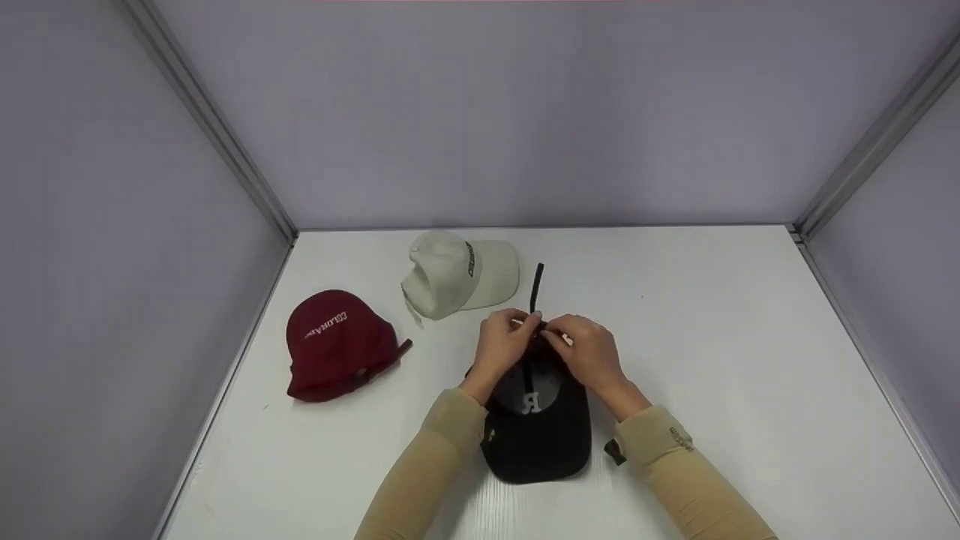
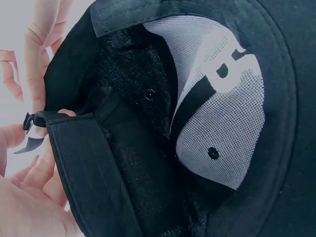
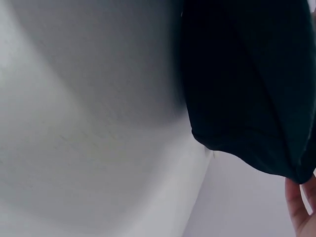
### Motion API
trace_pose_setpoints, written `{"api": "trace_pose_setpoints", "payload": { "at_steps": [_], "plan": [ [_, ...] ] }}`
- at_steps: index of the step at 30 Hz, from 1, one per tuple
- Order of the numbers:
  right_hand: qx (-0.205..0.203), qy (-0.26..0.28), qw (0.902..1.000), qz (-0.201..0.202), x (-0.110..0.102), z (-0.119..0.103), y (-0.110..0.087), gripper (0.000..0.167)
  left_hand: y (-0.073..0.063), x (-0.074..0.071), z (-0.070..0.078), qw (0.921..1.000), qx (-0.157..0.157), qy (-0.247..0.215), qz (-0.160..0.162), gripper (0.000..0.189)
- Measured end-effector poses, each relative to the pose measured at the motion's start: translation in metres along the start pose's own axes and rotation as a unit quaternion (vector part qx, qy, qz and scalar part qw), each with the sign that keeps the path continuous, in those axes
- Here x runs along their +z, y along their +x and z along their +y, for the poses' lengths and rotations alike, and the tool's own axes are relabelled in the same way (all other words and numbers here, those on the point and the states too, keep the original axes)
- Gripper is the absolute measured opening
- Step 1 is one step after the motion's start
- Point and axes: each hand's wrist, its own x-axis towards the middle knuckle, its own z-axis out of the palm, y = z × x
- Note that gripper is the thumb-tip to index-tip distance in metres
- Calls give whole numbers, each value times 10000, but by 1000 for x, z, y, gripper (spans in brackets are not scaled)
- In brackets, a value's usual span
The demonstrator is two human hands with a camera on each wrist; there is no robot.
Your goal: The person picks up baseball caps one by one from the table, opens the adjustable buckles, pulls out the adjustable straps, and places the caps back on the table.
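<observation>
A black cap (image 1: 536, 450) lies with its opening up and its brim towards me, the pale lining and a reversed letter (image 2: 224, 69) showing inside. At the cap's far edge, my left hand (image 1: 501, 343) pinches the back strap (image 2: 37, 143) near its small buckle (image 2: 30, 120). Close beside it, my right hand (image 1: 589, 352) pinches the same strap area with thumb and fingers. The strap's free end (image 1: 537, 285) sticks up beyond both hands. In the right wrist view, the cap's dark side (image 3: 247, 89) hides most of the fingers.
To the left a dark red cap (image 1: 337, 349) lies on the white table (image 1: 712, 300), its strap end pointing right. A cream cap (image 1: 442, 274) lies behind, near the back wall (image 1: 525, 112). Grey panels enclose the table at the sides.
</observation>
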Motion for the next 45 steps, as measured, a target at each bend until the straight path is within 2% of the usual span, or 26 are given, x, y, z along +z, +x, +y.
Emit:
{"api": "trace_pose_setpoints", "payload": {
  "at_steps": [11, 17, 25, 37, 45],
  "plan": [
    [43, -22, 9998, -196, 1, -1, -6, 7, -1, 1, -2, 9996, -132, 244, 84, 16],
    [261, -191, 9991, -272, 0, -1, -7, 7, -2, 1, 0, 9970, 119, 762, 96, 24],
    [174, -296, 9994, -58, -1, -1, -2, 5, -1, 1, 2, 9956, 337, 836, 243, 25],
    [141, -415, 9990, 88, -2, 3, -1, 3, 0, 0, 2, 9886, 245, 1434, 375, 12],
    [94, -606, 9978, 233, -3, 3, -2, 4, 0, 4, 4, 9889, 369, 1305, 606, 15]
  ]
}}
